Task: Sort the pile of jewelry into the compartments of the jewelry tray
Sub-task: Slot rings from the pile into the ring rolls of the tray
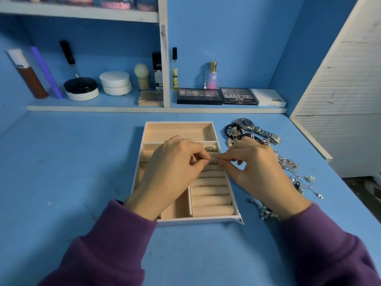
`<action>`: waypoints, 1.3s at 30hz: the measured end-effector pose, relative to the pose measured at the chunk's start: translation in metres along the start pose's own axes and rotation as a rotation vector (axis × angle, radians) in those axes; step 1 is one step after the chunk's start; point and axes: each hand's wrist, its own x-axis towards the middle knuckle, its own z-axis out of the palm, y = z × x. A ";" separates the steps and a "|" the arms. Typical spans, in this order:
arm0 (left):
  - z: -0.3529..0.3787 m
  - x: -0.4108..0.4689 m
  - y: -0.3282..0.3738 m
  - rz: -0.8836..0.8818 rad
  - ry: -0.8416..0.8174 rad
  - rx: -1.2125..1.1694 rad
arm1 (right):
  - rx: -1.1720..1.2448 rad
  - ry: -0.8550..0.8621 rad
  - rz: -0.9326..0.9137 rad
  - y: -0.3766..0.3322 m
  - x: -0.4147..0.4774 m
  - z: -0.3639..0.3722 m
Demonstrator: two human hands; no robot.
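- Blue table [82, 182]: jewelry tray [144, 162] sits centred, jewelry pile [268, 149] at its right edge.
- Your left hand [171, 170] and right hand [257, 172] pinch a small ring [214, 162] together over the ring rolls [210, 193].
- Upper-right compartment holds a gold ring [210, 149].

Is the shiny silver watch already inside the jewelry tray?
No, the silver metal wristwatch lies on the blue table, right of the beige compartment tray, with the tangled jewelry pile.
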 end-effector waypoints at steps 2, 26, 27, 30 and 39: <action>0.001 -0.001 0.001 0.020 0.000 -0.012 | -0.008 0.015 -0.002 -0.001 -0.004 0.002; 0.001 -0.002 -0.004 0.025 -0.045 0.013 | 0.005 -0.024 -0.011 -0.003 -0.009 0.001; 0.001 -0.002 -0.004 0.019 -0.041 0.012 | 0.001 -0.016 -0.006 -0.003 -0.009 0.001; 0.000 -0.003 -0.005 0.011 -0.043 0.013 | -0.032 0.009 -0.012 -0.004 -0.009 0.001; 0.002 -0.003 -0.004 0.042 -0.037 0.084 | -0.047 0.011 -0.011 -0.002 -0.009 0.005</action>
